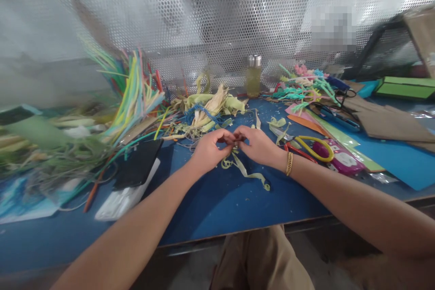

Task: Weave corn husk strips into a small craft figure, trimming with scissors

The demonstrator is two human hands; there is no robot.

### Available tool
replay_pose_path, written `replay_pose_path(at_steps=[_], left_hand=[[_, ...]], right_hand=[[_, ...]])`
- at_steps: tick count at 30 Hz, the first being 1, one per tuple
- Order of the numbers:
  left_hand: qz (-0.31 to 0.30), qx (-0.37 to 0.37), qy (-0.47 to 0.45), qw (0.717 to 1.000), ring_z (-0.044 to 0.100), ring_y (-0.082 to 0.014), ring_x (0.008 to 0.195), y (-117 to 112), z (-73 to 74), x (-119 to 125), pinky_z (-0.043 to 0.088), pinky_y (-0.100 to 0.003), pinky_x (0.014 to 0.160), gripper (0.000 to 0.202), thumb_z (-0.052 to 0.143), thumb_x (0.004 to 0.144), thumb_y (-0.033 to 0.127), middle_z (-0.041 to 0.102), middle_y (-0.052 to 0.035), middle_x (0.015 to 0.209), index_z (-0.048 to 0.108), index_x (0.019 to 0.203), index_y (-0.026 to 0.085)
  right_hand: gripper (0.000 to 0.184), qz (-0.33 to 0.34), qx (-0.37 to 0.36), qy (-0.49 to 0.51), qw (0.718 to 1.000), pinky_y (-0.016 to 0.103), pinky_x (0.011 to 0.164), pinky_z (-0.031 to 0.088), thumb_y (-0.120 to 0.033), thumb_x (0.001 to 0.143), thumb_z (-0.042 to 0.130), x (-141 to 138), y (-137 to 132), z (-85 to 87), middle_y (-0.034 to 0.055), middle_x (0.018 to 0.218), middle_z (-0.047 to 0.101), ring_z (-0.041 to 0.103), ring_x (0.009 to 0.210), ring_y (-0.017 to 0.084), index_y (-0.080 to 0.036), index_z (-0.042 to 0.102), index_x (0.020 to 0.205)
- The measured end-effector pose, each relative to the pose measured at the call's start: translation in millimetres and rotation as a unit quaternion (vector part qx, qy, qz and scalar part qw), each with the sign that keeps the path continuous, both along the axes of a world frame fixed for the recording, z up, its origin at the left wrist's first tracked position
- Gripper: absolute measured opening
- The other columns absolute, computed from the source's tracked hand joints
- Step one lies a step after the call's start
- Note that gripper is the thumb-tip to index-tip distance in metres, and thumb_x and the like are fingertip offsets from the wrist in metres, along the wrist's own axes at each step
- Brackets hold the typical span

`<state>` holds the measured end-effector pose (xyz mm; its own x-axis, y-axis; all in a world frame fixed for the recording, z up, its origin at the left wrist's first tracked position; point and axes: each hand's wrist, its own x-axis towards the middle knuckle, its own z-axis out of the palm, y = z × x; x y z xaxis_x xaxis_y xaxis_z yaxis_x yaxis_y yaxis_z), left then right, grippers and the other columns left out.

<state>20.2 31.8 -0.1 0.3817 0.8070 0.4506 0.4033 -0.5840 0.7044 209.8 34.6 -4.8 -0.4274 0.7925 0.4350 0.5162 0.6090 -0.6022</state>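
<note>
My left hand [213, 148] and my right hand [257, 146] meet at the fingertips above the blue table, thumbs and forefingers pinched together. Whatever lies between them is small and hidden. Just below the fingers, a narrow curled strip of pale green husk [249, 173] trails toward me; whether it joins the pinch I cannot tell. Beyond my hands lies a heap of corn husks [212, 106] with blue string on it. To the right of my right hand are yellow-handled scissors [314, 148], with a red-handled tool [299, 152] partly under them.
A black phone [137, 163] rests on a white packet [127, 195] at left, near colourful pipe cleaners [132, 95]. A bottle of yellowish liquid [253, 77] stands by the perforated metal panel [217, 18]. At right are a purple case [340, 158], coloured sheets [401, 158] and cardboard [390, 120].
</note>
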Motion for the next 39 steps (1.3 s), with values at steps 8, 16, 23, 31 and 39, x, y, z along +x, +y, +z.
replay_pose_path(at_steps=[8,16,23,31,39], left_hand=[[0.054,0.138,0.031,0.989,0.069,-0.0171,0.08,-4.0,-0.9,-0.6,0.053,-0.03,0.077,0.018,0.066,0.08,0.014,0.075,-0.0028,0.086,0.072,0.094,0.021],[0.062,0.111,-0.031,0.991,0.069,-0.0155,0.075,-4.6,1.1,1.5,0.055,-0.029,0.074,0.012,0.069,0.078,0.015,0.076,-0.0032,0.085,0.073,0.089,0.02],[0.064,0.089,-0.054,0.993,0.069,-0.0154,0.072,-1.8,-0.9,1.2,0.056,-0.029,0.072,0.013,0.071,0.077,0.017,0.076,-0.0032,0.083,0.072,0.09,0.019],[0.053,0.066,-0.062,0.994,0.07,-0.0166,0.075,-0.6,-3.2,0.4,0.057,-0.031,0.076,0.015,0.071,0.077,0.019,0.076,-0.004,0.086,0.072,0.093,0.019],[0.043,0.041,-0.073,0.996,0.07,-0.0174,0.076,0.6,-3.2,-0.5,0.057,-0.031,0.074,0.015,0.072,0.077,0.022,0.076,-0.0045,0.086,0.072,0.091,0.02]], right_hand=[[0.013,-0.021,-0.048,0.038,0.998,0.025,0.068,0.044,-0.011,0.082,0.06,-3.7,-4.9,5.0,0.002,0.081,0.072,0.063,0.074,0.014,-0.017,0.07,0.086],[0.012,-0.032,-0.028,0.069,0.997,0.024,0.068,0.044,-0.01,0.077,0.06,-2.2,-5.5,8.1,-0.0014,0.074,0.069,0.06,0.069,0.011,-0.018,0.069,0.079],[0.014,-0.051,0.015,0.07,0.996,0.026,0.073,0.047,-0.011,0.077,0.063,1.3,-3.6,10.4,0.0027,0.084,0.071,0.062,0.077,0.014,-0.019,0.073,0.082],[0.008,-0.061,0.016,0.068,0.996,0.026,0.071,0.047,-0.012,0.075,0.065,-2.2,-2.2,4.0,0.002,0.078,0.069,0.061,0.074,0.013,-0.018,0.071,0.074],[0.01,-0.047,0.001,0.083,0.995,0.027,0.072,0.047,-0.011,0.074,0.064,-2.8,-3.4,3.6,0.0015,0.077,0.068,0.06,0.073,0.013,-0.018,0.071,0.075]])
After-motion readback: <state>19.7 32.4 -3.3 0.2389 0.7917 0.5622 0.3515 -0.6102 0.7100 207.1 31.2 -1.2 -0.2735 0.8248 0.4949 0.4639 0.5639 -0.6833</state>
